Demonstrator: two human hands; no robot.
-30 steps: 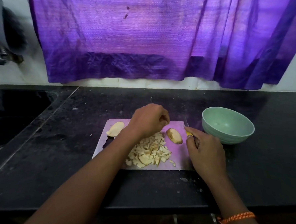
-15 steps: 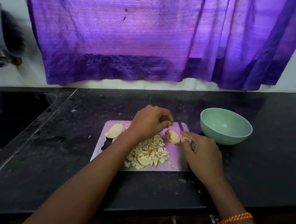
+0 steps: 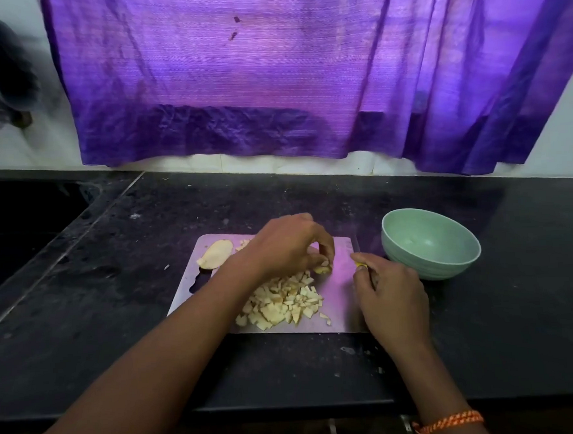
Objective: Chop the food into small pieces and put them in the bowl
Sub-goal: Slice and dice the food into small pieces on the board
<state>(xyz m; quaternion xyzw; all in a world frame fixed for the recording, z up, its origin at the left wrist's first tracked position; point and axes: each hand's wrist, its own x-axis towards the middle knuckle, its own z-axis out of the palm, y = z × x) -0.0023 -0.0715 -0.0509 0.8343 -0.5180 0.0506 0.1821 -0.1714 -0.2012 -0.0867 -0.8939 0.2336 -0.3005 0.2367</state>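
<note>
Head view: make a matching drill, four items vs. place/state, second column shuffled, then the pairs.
Items:
1. bowl
2. chopped pieces
3. uncut wedge
4. knife

Place or state:
A. heaped mid-board, near the front edge
B. on the counter right of the cutting board, nothing seen inside
C. in the grip of the right hand
D. far left corner of the board

Pairs: 1-B, 2-A, 3-D, 4-C

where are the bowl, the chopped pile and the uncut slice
bowl [image 3: 409,221]: head view, far rim.
chopped pile [image 3: 283,304]: head view, middle of the heap.
uncut slice [image 3: 215,253]: head view, centre of its cut face.
</note>
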